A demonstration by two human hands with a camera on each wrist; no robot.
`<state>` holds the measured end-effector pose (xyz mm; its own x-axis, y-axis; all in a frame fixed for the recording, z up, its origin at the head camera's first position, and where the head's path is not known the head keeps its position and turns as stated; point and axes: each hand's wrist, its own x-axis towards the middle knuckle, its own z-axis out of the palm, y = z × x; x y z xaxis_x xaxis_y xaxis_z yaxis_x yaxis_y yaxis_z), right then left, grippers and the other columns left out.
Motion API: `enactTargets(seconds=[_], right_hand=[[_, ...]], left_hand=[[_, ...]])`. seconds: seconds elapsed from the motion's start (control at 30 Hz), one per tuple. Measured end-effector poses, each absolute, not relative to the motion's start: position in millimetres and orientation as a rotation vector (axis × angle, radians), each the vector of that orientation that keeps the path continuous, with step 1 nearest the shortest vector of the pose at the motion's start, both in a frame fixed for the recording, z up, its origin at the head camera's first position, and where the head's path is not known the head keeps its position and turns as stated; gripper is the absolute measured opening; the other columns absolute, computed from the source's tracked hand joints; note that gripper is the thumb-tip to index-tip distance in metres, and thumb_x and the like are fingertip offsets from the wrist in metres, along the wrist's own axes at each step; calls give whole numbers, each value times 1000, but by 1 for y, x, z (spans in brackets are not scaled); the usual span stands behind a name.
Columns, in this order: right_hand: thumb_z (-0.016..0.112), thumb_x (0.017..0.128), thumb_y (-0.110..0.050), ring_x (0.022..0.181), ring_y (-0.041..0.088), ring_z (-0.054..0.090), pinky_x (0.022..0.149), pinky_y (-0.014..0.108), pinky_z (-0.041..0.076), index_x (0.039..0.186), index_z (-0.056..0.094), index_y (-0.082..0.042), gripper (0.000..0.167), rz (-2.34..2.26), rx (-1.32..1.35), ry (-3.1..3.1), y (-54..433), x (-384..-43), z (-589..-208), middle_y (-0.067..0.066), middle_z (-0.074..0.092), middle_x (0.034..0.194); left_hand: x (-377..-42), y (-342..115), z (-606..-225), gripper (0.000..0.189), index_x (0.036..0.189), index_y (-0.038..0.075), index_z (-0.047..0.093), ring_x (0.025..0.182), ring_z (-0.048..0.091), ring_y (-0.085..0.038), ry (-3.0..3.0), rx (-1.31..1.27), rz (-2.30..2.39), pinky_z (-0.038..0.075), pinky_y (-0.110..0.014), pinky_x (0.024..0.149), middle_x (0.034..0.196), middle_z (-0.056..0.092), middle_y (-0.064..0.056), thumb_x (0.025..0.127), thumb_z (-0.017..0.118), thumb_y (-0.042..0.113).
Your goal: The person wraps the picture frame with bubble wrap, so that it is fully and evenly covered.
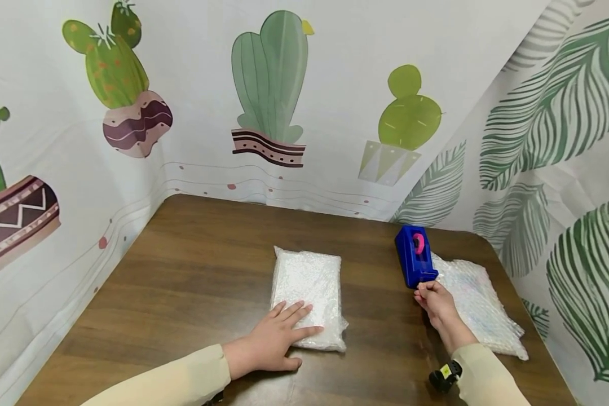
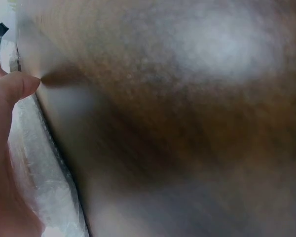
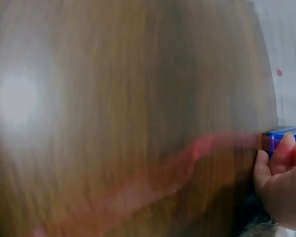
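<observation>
A flat rectangular package in bubble wrap point(image 1: 309, 276) lies on the table in the head view. My left hand point(image 1: 271, 341) rests on its near part with fingers spread, thumb at the near edge. To the right stands a blue tape dispenser point(image 1: 412, 262) with a pink core. At its near end my right hand point(image 1: 438, 304) has thumb and fingertips together, pinching what looks like the tape end; the clear tape itself is hard to make out. In the right wrist view the curled fingers point(image 3: 281, 158) touch the blue dispenser point(image 3: 276, 133).
More bubble wrap point(image 1: 479, 304) lies on the right side of the brown wooden table point(image 1: 193, 270), partly behind the dispenser and right hand. A white cloth with printed cacti and leaves point(image 1: 335, 84) hangs along the back and sides. A blurred pinkish streak point(image 3: 153, 185) crosses the right wrist view.
</observation>
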<state>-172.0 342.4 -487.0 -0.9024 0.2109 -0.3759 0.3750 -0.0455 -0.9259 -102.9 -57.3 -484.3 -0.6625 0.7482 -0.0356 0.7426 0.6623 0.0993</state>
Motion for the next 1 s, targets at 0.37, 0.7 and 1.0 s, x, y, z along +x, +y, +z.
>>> enactTargets(seconds=[0.37, 0.7, 1.0], right_hand=[[42, 109, -7, 66, -3, 58, 74, 18, 59, 78, 60, -30, 42, -2092, 590, 1935, 348, -167, -474, -14, 61, 71], [45, 109, -13, 61, -2, 48, 57, 13, 46, 79, 64, -35, 42, -1918, 420, 2046, 335, -159, -454, -15, 55, 83], [59, 105, -20, 61, -1, 49, 54, 14, 42, 80, 71, -43, 36, -1790, 371, 2204, 319, -157, -438, -22, 62, 85]], left_hand=[[-104, -56, -486, 72, 155, 40, 43, 155, 35, -26, 2783, 1268, 122, 36, -52, 123, 168, 36, -6, 89, 68, 56], [-103, -50, -477, 76, 154, 38, 45, 156, 34, -30, 2738, 1202, 126, 33, -54, 125, 167, 36, -9, 87, 67, 65], [-100, -47, -472, 77, 155, 29, 45, 157, 31, -35, 2714, 1189, 148, 29, -48, 128, 166, 34, -19, 87, 69, 57]])
